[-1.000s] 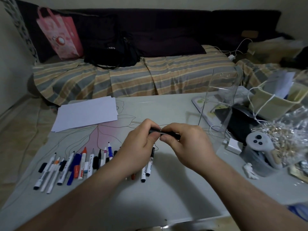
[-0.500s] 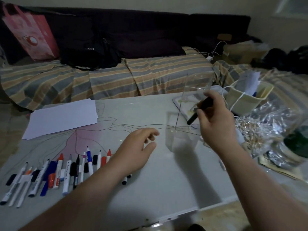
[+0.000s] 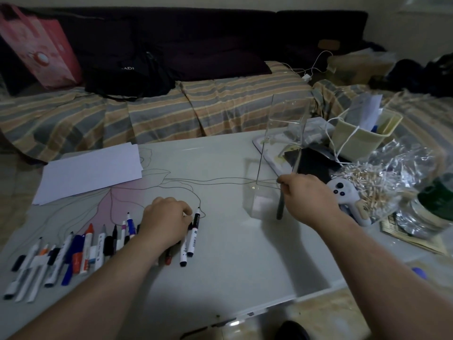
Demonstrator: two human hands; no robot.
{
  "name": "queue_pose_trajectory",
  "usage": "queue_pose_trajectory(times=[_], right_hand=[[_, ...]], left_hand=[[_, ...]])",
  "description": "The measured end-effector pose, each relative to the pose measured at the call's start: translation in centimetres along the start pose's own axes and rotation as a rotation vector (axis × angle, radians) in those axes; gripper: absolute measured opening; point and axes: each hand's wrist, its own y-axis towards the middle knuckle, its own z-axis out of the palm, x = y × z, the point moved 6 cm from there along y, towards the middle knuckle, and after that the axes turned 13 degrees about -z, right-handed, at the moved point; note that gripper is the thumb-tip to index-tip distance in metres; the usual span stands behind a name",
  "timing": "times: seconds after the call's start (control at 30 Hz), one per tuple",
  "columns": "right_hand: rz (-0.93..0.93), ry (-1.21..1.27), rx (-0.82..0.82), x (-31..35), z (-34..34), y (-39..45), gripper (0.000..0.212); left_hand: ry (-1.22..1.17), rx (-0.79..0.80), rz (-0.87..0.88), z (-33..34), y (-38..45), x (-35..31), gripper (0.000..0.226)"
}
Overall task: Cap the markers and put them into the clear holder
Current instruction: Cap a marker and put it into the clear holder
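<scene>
My right hand [image 3: 310, 200], right of centre, pinches a dark capped marker [image 3: 280, 208] near its top and holds it nearly upright, its lower end down at the base of the clear holder [image 3: 282, 153]. Whether that end is inside the holder's wall or just outside it, I cannot tell through the glare. The move now, I'd say: keep the marker vertical, let it touch bottom, then loosen the pinch gently so it leans on a wall instead of tipping the light holder.

My left hand [image 3: 166, 224], lower centre-left, rests curled over the row of loose markers [image 3: 81, 251] on the white table [image 3: 232, 266], fingertips touching the black-tipped marker [image 3: 193, 235] at the right end of the row. I cannot tell if it actually grips it. Several tips there look bare, with loose caps among them, so matching cap to colour comes next.

Further out: white paper [image 3: 90, 171] at upper left, a grey controller [image 3: 348, 195] and crinkly bag [image 3: 387, 182] at right, close to my wrist, so I should lift straight up when leaving.
</scene>
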Motion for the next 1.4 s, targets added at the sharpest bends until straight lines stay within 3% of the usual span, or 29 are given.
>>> queue_pose_trajectory(times=[0.07,0.17,0.23,0.4,0.5,0.63,0.8,0.9,1.0,1.1,1.23,1.4], right_hand=[[-0.013,-0.025,-0.059,0.6,-0.5,0.1,0.024],[-0.075,-0.053,-0.339,4.0,-3.5,-0.2,0.024],[-0.198,0.023,-0.366,8.3,-3.7,-0.7,0.025],[-0.359,0.195,0.216,17.1,6.2,-1.4,0.025],[-0.332,0.262,0.335,18.2,10.1,-1.0,0.026],[-0.269,0.290,0.410,17.8,12.4,-0.6,0.034],[-0.123,0.191,0.354,15.1,12.1,0.2,0.032],[-0.055,0.352,0.232,13.5,10.5,0.9,0.024],[-0.070,0.459,0.102,13.6,7.7,1.6,0.033],[-0.175,0.426,-0.048,14.8,5.1,1.8,0.020],[-0.245,0.361,-0.113,16.1,3.7,1.6,0.036],[-0.258,0.342,-0.123,16.4,3.8,1.6,0.041]], left_hand=[[0.020,0.019,0.000,0.5,-0.2,0.1,0.027],[0.037,0.050,0.000,0.7,-0.4,0.1,0.031],[0.041,0.090,0.001,0.8,-0.5,0.2,0.033],[0.027,0.069,0.035,0.8,-0.9,0.4,0.022],[-0.081,0.046,-0.006,-0.4,-1.0,1.1,0.015],[-0.459,0.139,-0.204,-2.2,-1.7,3.1,0.009],[-1.153,0.444,-0.359,-0.5,-1.7,2.8,0.026],[-1.404,0.531,-0.450,0.0,-1.7,2.7,0.025],[-1.597,0.603,-0.556,0.2,-1.9,2.8,0.026],[-1.698,0.642,-0.600,0.2,-1.9,2.7,0.029],[-1.692,0.624,-0.580,-0.1,-1.9,2.8,0.029],[-1.621,0.554,-0.490,-1.0,-2.1,2.8,0.028]])
